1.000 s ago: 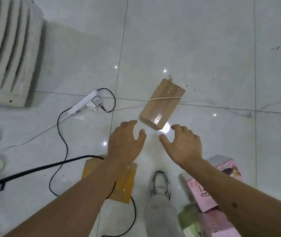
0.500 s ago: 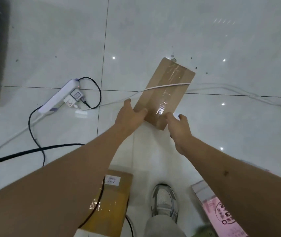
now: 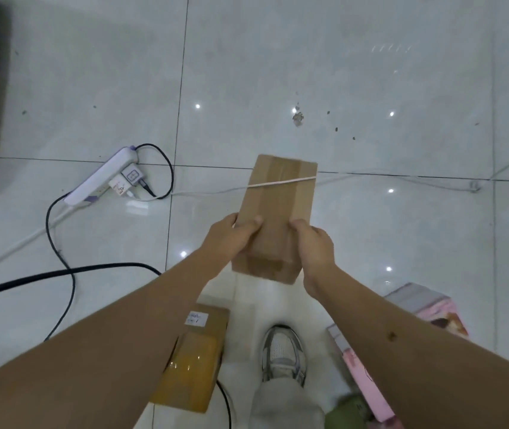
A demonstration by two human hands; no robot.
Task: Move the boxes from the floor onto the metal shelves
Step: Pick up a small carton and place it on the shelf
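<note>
A long brown cardboard box (image 3: 278, 199) sealed with clear tape is held up off the white tiled floor, its near end toward me. My left hand (image 3: 231, 236) grips its left side and my right hand (image 3: 315, 246) grips its right side. A white cable (image 3: 281, 183) is draped across the top of the box. A yellow-brown box with a white label (image 3: 194, 360) lies on the floor under my left forearm. A pink box (image 3: 364, 366) lies at the lower right. No metal shelves are in view.
A white power strip (image 3: 98, 178) with plugged adapters lies left of the box, with black cables (image 3: 61, 274) looping over the floor. My shoe (image 3: 282, 351) stands between the yellow-brown and pink boxes. A green object (image 3: 349, 410) sits at the bottom edge.
Both hands reached forward from open above the floor, closed on the brown box's near end, and lifted it toward me with the white cable still lying over it.
</note>
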